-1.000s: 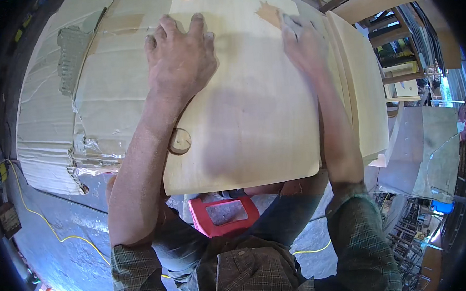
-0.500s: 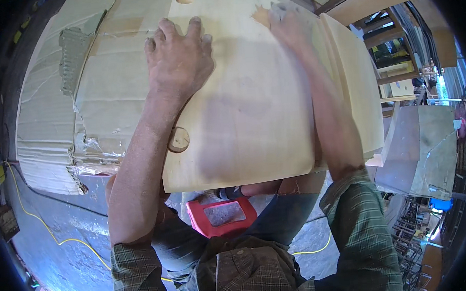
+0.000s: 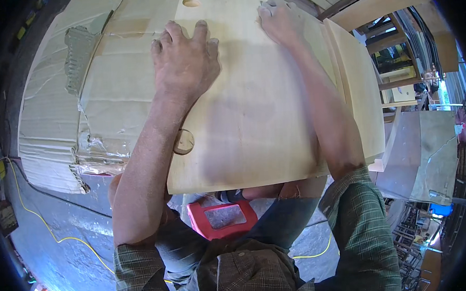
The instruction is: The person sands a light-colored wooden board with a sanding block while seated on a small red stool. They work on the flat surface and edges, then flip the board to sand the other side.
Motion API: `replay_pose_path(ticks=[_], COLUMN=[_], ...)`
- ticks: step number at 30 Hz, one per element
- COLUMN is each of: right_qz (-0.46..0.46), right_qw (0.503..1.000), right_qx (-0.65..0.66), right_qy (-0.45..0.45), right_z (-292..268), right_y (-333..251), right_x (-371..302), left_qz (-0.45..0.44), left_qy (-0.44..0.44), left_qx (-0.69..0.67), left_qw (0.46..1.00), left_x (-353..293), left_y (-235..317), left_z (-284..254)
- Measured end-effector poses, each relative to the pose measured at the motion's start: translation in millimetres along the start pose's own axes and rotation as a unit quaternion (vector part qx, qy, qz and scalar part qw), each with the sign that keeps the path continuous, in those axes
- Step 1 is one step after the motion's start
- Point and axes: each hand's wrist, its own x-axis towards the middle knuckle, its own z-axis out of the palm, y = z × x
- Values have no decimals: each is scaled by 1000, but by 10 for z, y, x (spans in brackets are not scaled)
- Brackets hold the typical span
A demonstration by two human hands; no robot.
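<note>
Pale board (image 3: 252, 102) lies flat under both hands, cardboard (image 3: 116, 88) to its left. Two round cut-outs (image 3: 191, 2) already in. Left hand (image 3: 185, 63): fingers spread across board's edge. Right hand (image 3: 280, 23): fingers bent, can't tell if pinching anything. Surface work seems ongoing; remainder unclear.

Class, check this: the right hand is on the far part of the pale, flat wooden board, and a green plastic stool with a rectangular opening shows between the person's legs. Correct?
Not quite: the plastic stool is red, not green, as the head view shows. The right hand is on the far part of the wooden board.
</note>
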Motion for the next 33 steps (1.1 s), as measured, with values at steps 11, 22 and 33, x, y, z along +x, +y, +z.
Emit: replay_pose_path(ticks=[11, 22, 33], right_qz=[-105, -78, 20], right_qw=[993, 995, 999], right_qx=[54, 68, 27], right_qy=[13, 18, 9], right_z=[-376, -173, 152], right_y=[-238, -211, -89], right_x=[-919, -465, 230], left_qz=[-10, -14, -2], left_qy=[27, 19, 39], left_qx=[22, 3, -17], left_qw=[999, 1000, 999], left_x=[-39, -18, -8], left_y=[-38, -49, -14], left_z=[81, 44, 76])
